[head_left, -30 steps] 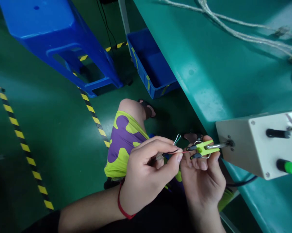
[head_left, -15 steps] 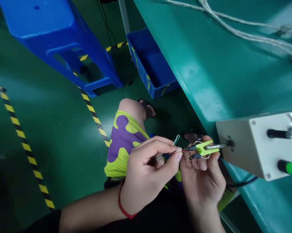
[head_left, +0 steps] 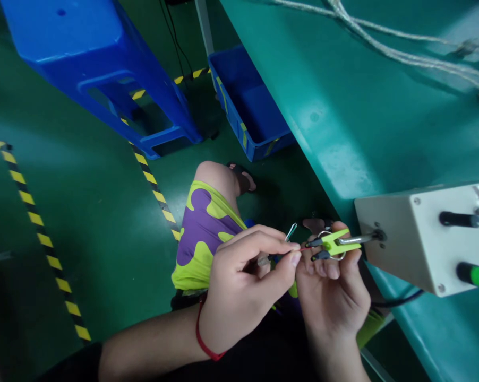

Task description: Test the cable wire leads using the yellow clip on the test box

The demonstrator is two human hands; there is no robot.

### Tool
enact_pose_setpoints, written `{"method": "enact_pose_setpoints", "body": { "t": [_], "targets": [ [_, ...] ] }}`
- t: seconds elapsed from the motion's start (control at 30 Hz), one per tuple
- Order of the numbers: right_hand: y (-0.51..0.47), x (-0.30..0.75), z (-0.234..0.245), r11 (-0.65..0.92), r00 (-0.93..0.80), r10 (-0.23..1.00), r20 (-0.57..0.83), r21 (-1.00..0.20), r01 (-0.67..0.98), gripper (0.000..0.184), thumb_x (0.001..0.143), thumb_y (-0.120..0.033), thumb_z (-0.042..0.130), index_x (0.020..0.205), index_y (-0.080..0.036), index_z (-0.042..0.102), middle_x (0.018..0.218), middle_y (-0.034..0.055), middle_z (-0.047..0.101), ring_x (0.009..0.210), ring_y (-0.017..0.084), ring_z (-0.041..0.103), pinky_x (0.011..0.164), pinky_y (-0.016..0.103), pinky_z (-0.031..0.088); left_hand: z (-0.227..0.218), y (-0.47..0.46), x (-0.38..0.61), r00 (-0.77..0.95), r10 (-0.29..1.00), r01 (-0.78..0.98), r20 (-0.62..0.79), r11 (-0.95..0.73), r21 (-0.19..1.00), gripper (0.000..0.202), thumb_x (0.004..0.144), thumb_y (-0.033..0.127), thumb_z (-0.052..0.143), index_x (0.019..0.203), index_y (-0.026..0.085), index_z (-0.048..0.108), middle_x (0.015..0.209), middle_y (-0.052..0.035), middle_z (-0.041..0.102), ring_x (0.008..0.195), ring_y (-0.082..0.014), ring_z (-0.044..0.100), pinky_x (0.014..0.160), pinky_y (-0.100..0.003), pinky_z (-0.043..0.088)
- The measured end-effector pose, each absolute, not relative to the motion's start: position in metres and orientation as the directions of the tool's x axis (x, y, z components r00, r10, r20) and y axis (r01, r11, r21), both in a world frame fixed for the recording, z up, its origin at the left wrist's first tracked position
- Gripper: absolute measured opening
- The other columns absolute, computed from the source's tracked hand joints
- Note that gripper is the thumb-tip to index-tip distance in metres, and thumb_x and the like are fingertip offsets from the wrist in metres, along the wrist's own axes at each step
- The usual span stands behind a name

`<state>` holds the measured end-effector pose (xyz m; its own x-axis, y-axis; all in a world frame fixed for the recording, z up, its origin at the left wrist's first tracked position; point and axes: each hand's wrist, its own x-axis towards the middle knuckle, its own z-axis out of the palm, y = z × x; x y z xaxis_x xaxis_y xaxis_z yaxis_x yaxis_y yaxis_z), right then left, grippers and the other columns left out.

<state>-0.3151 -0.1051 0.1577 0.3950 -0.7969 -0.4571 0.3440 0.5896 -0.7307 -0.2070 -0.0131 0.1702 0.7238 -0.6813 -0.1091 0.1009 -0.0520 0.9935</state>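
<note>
My left hand (head_left: 249, 265), with a red cord on its wrist, pinches a thin red wire (head_left: 302, 249) between thumb and forefinger. The wire reaches the black-tipped jaws of a yellow-green spring clip (head_left: 337, 243). Beside those fingers stick out green and white wire ends (head_left: 291, 232), and a clear piece shows partly under the curled fingers. My right hand (head_left: 333, 289) is palm up beneath the clip, thumb and forefinger at its handles, the jaws apart. A metal rod (head_left: 361, 239) joins the clip to a white box (head_left: 399, 239).
The box, with a black knob (head_left: 458, 219) and a green-capped knob (head_left: 478, 276), stands on the green tabletop (head_left: 343, 122). Braided cables (head_left: 383, 45) lie at the back. A blue bin (head_left: 239, 116) and blue stool (head_left: 104, 69) stand on the floor, left of the table edge.
My left hand has shifted slightly right toward the clip, and less red wire shows between its fingertips and the jaws. The right hand looks the same.
</note>
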Motion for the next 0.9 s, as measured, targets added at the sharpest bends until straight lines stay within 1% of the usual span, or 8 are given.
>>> {"method": "enact_pose_setpoints", "body": {
  "t": [0.23, 0.4, 0.53, 0.73, 0.9],
  "targets": [
    [-0.1051, -0.3157, 0.1595, 0.594, 0.394, -0.796, -0.459, -0.716, 0.366, 0.034, 0.090, -0.037, 0.082, 0.120, -0.022, 0.076, 0.060, -0.0085, 0.032, 0.055, 0.010, 0.021, 0.054, 0.019, 0.043, 0.1708, -0.0129, -0.2079, 0.727, -0.675, 0.113, -0.122, -0.058, 0.992, 0.013, 0.088, 0.015, 0.077, 0.090, 0.027, 0.074, 0.092, 0.0024, 0.074, 0.069, -0.0108, 0.066, 0.052, -0.021, 0.045],
    [-0.1046, -0.3166, 0.1584, 0.592, 0.396, -0.796, -0.457, -0.723, 0.357, 0.035, 0.091, -0.038, 0.081, 0.122, -0.023, 0.075, 0.060, -0.0086, 0.033, 0.054, 0.010, 0.023, 0.054, 0.021, 0.045, 0.1699, -0.0128, -0.2082, 0.730, -0.672, 0.125, -0.128, -0.054, 0.991, 0.012, 0.088, 0.015, 0.077, 0.089, 0.027, 0.074, 0.093, 0.0013, 0.074, 0.071, -0.0123, 0.067, 0.052, -0.022, 0.045],
    [-0.1044, -0.3163, 0.1578, 0.576, 0.384, -0.806, -0.451, -0.749, 0.328, 0.032, 0.093, -0.040, 0.079, 0.121, -0.026, 0.076, 0.061, -0.0080, 0.031, 0.055, 0.012, 0.020, 0.051, 0.023, 0.042, 0.1701, -0.0126, -0.2085, 0.730, -0.671, 0.126, -0.130, -0.056, 0.990, 0.013, 0.087, 0.014, 0.078, 0.089, 0.026, 0.075, 0.092, 0.0014, 0.074, 0.065, -0.0105, 0.063, 0.050, -0.023, 0.043],
    [-0.1049, -0.3145, 0.1591, 0.561, 0.383, -0.808, -0.447, -0.781, 0.273, 0.034, 0.090, -0.046, 0.079, 0.120, -0.029, 0.076, 0.062, -0.0077, 0.023, 0.056, 0.014, 0.015, 0.051, 0.025, 0.034, 0.1705, -0.0127, -0.2094, 0.719, -0.681, 0.142, -0.139, -0.052, 0.989, 0.014, 0.087, 0.014, 0.078, 0.092, 0.027, 0.075, 0.094, 0.0020, 0.074, 0.063, -0.0093, 0.060, 0.050, -0.023, 0.042],
    [-0.1049, -0.3145, 0.1600, 0.558, 0.390, -0.809, -0.441, -0.784, 0.271, 0.035, 0.091, -0.046, 0.079, 0.120, -0.027, 0.076, 0.063, -0.0078, 0.020, 0.058, 0.015, 0.013, 0.052, 0.025, 0.032, 0.1704, -0.0126, -0.2099, 0.715, -0.686, 0.149, -0.138, -0.044, 0.988, 0.015, 0.088, 0.013, 0.077, 0.091, 0.028, 0.075, 0.094, 0.0030, 0.073, 0.059, -0.0076, 0.056, 0.049, -0.022, 0.041]
  ]
}}
